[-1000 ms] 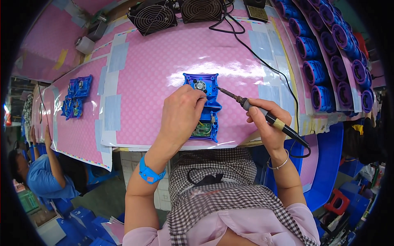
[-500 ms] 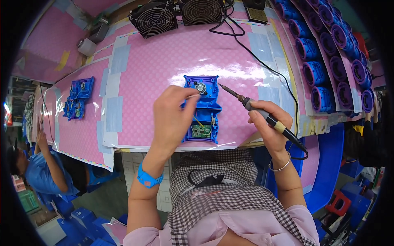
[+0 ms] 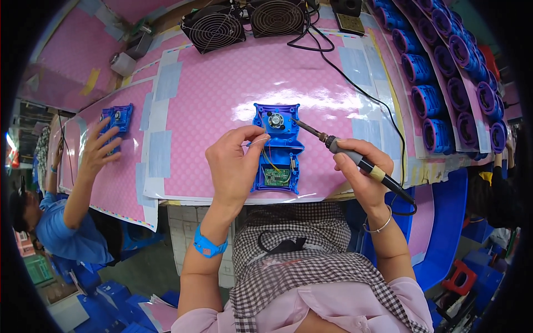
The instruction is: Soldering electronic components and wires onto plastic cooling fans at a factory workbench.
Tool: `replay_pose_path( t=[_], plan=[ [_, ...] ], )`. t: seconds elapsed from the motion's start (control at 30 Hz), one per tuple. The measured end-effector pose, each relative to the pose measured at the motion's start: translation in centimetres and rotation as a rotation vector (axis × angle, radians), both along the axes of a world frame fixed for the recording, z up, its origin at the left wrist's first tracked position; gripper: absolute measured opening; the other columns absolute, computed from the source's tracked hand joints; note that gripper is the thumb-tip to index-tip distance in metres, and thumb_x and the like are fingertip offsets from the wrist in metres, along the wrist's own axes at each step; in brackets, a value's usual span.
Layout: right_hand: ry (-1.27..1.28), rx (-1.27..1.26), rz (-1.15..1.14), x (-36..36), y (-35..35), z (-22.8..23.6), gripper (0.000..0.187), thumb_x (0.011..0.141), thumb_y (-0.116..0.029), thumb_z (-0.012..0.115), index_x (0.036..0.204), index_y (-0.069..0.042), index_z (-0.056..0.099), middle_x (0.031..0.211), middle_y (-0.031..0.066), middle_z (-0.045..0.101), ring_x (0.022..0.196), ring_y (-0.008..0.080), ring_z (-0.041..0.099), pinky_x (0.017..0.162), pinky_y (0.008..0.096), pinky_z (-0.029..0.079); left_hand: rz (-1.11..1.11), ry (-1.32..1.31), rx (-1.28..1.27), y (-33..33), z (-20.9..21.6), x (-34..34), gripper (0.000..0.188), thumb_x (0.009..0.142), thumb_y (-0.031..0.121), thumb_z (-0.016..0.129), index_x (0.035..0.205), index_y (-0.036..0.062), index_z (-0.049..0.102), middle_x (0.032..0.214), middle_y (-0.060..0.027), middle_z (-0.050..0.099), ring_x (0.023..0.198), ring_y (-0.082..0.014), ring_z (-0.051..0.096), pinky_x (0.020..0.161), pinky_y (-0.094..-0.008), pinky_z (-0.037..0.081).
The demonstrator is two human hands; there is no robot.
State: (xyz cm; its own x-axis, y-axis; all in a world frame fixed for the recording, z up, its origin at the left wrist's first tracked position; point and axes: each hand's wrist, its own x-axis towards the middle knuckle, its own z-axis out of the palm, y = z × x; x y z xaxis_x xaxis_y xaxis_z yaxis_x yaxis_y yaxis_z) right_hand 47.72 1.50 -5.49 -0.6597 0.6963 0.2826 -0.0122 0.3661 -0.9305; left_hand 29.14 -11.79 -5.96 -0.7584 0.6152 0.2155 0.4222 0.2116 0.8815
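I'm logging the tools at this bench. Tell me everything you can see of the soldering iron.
The soldering iron is a slim pen-type tool: dark metal tip and shaft, black grip, a tan band near the rear, and a black cord trailing from its back end. The right hand holds it like a pen, tilted, tip pointing up-left at the right edge of the blue plastic housing, beside its round speaker.

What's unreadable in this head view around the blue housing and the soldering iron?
- Left hand: what the fingertips pinch, perhaps thin wire, is too small to tell.
- Soldering iron tip: contact with the blue housing can't be resolved.
- Green circuit board: parts too small.
- Housing's left edge: hidden by the left hand.
- Right hand: covers the iron's handle.
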Motion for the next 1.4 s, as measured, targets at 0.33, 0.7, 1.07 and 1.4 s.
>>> replay_pose_path(
  t=[0.33,0.7,1.07,1.4],
  plan=[
    [-0.032,-0.039,0.011,-1.5,-0.8,0.3,0.020,0.079,-0.003,0.072,0.098,0.002,0.070,0.088,0.0103,0.073,0.077,0.0129,0.069,0.068,0.0230,0.054,-0.071,0.210,-0.125,1.0,-0.7,-0.2,0.010,0.079,0.007,0.072,0.089,0.0022,0.073,0.081,-0.0095,0.069,0.068,-0.0169,0.064,0.058,-0.0285,0.048],
    [0.009,0.009,0.059,-2.4,-0.6,-0.7,0.020,0.082,-0.002,0.069,0.101,0.004,0.068,0.083,0.0087,0.071,0.069,0.0098,0.066,0.060,0.0202,0.052,-0.090,0.185,-0.120,1.3,-0.8,-0.3,0.010,0.080,0.006,0.068,0.088,-0.0004,0.071,0.080,-0.0137,0.067,0.068,-0.0255,0.065,0.061,-0.0350,0.049],
    [0.006,0.000,-0.006,-1.1,0.0,-0.1,0.020,0.083,0.000,0.068,0.102,0.005,0.066,0.085,0.0124,0.069,0.067,0.0142,0.067,0.060,0.0240,0.053,-0.091,0.203,-0.125,1.4,-1.0,-0.3,0.010,0.079,0.006,0.071,0.088,0.0013,0.072,0.081,-0.0102,0.069,0.069,-0.0180,0.064,0.059,-0.0294,0.049],
    [-0.026,-0.021,-0.043,0.2,0.4,-0.4,0.019,0.083,0.000,0.067,0.101,0.005,0.067,0.083,0.0126,0.069,0.065,0.0139,0.066,0.059,0.0229,0.053,-0.093,0.211,-0.114,1.5,-1.0,-0.3,0.009,0.079,0.006,0.071,0.086,0.0006,0.071,0.082,-0.0104,0.070,0.070,-0.0185,0.065,0.060,-0.0293,0.049]
  ],
)
